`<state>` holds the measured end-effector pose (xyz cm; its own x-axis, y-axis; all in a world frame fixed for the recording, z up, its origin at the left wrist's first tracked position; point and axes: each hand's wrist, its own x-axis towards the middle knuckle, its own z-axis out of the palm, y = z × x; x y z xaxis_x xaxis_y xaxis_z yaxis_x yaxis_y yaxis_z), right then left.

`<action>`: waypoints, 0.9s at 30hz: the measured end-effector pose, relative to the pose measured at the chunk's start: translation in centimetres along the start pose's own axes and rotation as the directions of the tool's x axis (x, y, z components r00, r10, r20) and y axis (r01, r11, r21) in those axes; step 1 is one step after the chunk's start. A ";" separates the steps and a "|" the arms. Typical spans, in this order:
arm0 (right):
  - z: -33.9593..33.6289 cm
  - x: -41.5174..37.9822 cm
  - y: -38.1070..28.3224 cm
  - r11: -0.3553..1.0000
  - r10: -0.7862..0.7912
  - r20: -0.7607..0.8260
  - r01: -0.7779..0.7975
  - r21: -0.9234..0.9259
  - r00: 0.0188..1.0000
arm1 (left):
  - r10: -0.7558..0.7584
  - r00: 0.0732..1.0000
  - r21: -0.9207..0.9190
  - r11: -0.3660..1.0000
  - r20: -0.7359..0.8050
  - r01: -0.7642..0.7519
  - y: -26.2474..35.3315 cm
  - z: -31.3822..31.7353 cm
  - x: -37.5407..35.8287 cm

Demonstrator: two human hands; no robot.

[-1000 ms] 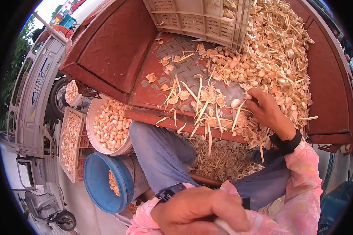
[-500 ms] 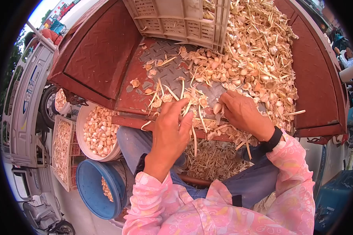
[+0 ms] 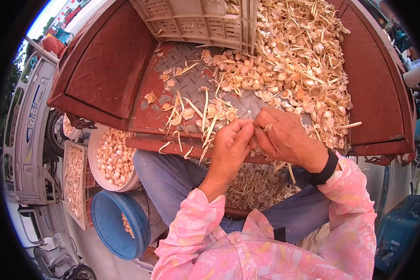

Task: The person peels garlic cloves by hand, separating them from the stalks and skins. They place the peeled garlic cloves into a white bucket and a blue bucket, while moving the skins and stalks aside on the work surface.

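My left hand is closed, thumb and forefinger pinched, its fingertips meeting those of my right hand over the front edge of the red metal bed. What the left fingers pinch is hidden. My right hand is curled shut around a garlic clove, which the fingers now cover almost wholly. Just left of the hands lie dry garlic stems and root ends. Beyond the right hand spreads a heap of garlic cloves and papery skins.
A white plastic crate stands tilted at the back of the bed. To the left are a white bucket of cloves, a blue bucket and a crate of skins. More husks lie below, between the knees.
My left hand has moved right, away from the stems, and closed against my right hand. The clove that showed at my right fingertips is now covered. The view has shifted slightly.
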<state>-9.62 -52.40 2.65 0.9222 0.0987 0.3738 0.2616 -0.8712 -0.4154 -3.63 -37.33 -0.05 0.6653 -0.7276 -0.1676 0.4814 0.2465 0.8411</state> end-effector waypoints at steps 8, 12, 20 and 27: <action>-2.4 0.5 1.5 0.864 0.384 0.296 -0.453 0.219 0.875 | -0.108 0.988 -0.341 0.930 0.112 0.140 1.3 -0.9 -1.8; -2.9 2.4 1.1 0.919 0.383 0.311 -0.324 -0.226 0.870 | 0.068 0.993 -0.170 0.982 -0.100 -0.084 5.4 -4.5 -4.9; 4.3 12.6 8.0 0.972 -0.091 -0.020 0.085 -0.220 0.996 | 0.532 0.571 0.713 0.687 -0.626 0.141 11.1 -24.9 -10.9; 4.9 11.0 8.6 0.975 0.015 0.244 0.041 -0.219 0.970 | 0.421 0.668 0.789 0.354 -0.613 0.502 8.9 -31.4 -11.7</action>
<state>4.19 -56.42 -0.83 0.9675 0.2005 0.1538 0.2301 -0.9507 -0.2080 10.79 -6.55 -6.71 0.9973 0.0105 -0.0731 0.0537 -0.7832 0.6195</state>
